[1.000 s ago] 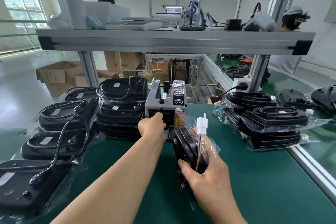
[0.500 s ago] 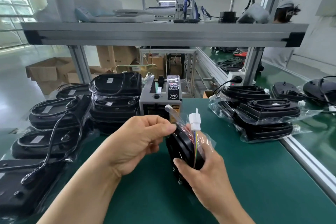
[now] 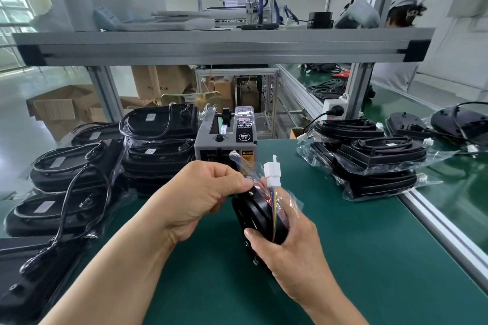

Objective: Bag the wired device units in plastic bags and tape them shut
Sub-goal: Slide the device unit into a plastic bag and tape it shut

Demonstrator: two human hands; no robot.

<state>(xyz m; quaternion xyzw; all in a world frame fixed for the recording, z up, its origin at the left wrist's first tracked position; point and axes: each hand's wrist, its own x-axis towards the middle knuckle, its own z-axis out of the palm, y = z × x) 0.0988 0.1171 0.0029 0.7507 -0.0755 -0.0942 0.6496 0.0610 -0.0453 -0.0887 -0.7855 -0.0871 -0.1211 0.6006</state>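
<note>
Grips bagged unit (image 3: pixel 260 216) from 6 o'clock with right hand (image 3: pixel 287 253), fingers curled round it, upright at mat (image 3: pixel 369 245) centre. Pinches bag (image 3: pixel 291 199) at unit's 11 o'clock with left hand (image 3: pixel 200 200). Dispenser (image 3: pixel 224 145) just behind, at 12 o'clock.

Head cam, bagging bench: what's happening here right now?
A person is partway through sealing one unit. The right hand grips a black bagged unit held on edge over the green bench, its white connector poking up. The left hand pinches a clear strip at the unit's top edge; whether it is tape or bag flap, I cannot tell. The tape dispenser sits just behind. Bagged units are in the right stack, with more in the left pile.
</note>
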